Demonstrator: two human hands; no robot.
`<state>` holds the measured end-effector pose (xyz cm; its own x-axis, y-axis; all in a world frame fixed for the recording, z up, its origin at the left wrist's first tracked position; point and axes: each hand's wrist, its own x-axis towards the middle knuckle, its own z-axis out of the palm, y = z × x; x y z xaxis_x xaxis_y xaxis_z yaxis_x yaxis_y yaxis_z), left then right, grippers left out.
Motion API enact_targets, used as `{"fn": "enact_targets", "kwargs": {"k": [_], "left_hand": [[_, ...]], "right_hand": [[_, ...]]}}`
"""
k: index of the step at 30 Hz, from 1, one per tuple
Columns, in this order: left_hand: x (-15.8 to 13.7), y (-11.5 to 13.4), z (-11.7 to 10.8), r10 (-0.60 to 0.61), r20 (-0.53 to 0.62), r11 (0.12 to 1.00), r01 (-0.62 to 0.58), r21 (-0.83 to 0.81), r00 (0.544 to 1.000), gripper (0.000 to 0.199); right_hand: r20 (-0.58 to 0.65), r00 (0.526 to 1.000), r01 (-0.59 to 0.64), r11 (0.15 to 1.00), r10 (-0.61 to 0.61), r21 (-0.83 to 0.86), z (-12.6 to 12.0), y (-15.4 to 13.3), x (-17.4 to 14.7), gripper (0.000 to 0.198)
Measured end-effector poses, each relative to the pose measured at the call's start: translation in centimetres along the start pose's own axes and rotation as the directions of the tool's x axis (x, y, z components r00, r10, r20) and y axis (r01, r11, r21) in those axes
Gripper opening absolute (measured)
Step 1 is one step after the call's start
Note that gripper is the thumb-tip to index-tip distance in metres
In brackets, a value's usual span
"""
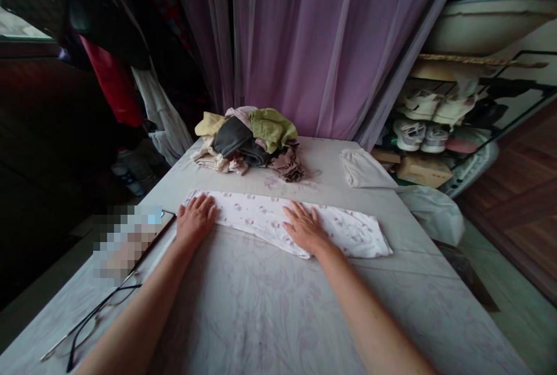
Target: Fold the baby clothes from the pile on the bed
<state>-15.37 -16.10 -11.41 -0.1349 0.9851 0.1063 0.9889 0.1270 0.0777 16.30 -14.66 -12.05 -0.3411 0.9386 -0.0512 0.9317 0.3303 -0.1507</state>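
Observation:
A pair of white printed trousers (256, 212), folded lengthwise into a long strip, lies across the cloth-covered table (261, 299). My left hand (196, 216) rests flat on its left end, palm down with the fingers stretched out. Near the middle of the strip, my right hand (304, 227) presses flat with its fingers spread. Neither hand grips the cloth. Beyond it sits a heap of crumpled clothes (237, 137) in green, dark grey, yellow and brown. A folded whitish garment (365, 169) lies apart at the far right.
Eyeglasses (93, 312) and a blurred-out phone-like object (130, 241) lie along the left edge. A purple curtain (296, 44) hangs behind the table. To the right stand a rack with shoes (422, 134), a cardboard box (424, 170) and a white plastic bag (435, 212).

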Motion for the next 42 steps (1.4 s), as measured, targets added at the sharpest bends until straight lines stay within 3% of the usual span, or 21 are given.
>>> {"fn": "enact_targets", "kwargs": {"k": [10,14,19,23,29,32,35,40,42], "left_hand": [[1.5,-0.6,0.6,-0.036,-0.022,0.999,0.035,-0.040,0.999,0.045],[3.5,-2.2,0.0,-0.129,-0.017,0.990,0.127,-0.059,0.992,0.045],[6.5,-4.9,-1.6,-0.242,0.168,0.970,0.233,0.074,0.956,0.045],[8.4,-6.3,-2.5,-0.298,0.350,0.954,0.286,0.087,0.888,0.044],[8.7,-6.9,-2.7,-0.294,0.373,0.933,0.350,-0.090,0.880,0.038],[8.0,-6.6,-3.0,-0.374,0.359,0.837,0.478,-0.268,0.855,0.043],[7.2,-5.6,-3.9,-0.371,0.407,0.662,0.545,-0.515,0.835,0.044],[5.5,-0.3,-5.0,-0.077,0.463,0.289,0.464,-0.837,0.883,0.044],[4.8,3.1,-4.7,-0.005,0.429,0.299,0.411,-0.861,0.903,0.039]], "right_hand": [[0.004,0.999,-0.048,0.999,0.048,-0.016,0.8,-1.0,-0.3,0.057],[0.010,0.997,-0.079,0.997,0.079,-0.010,1.0,-1.3,0.0,0.057],[-0.002,0.998,-0.065,0.998,0.065,0.001,0.9,-1.3,-0.3,0.056],[-0.039,0.998,-0.057,0.998,0.057,0.000,1.2,-1.2,-0.4,0.053],[-0.095,0.995,-0.039,0.999,0.040,0.017,1.5,-1.1,-0.4,0.051],[-0.141,0.989,-0.029,0.999,0.033,0.036,1.4,-1.1,-0.6,0.048],[-0.202,0.979,-0.006,0.996,0.023,0.084,1.6,-0.8,-0.6,0.043],[-0.355,0.934,0.071,0.954,0.040,0.293,2.2,0.3,-0.1,0.038],[-0.398,0.912,0.088,0.898,0.102,0.431,2.4,0.5,0.2,0.038]]}}
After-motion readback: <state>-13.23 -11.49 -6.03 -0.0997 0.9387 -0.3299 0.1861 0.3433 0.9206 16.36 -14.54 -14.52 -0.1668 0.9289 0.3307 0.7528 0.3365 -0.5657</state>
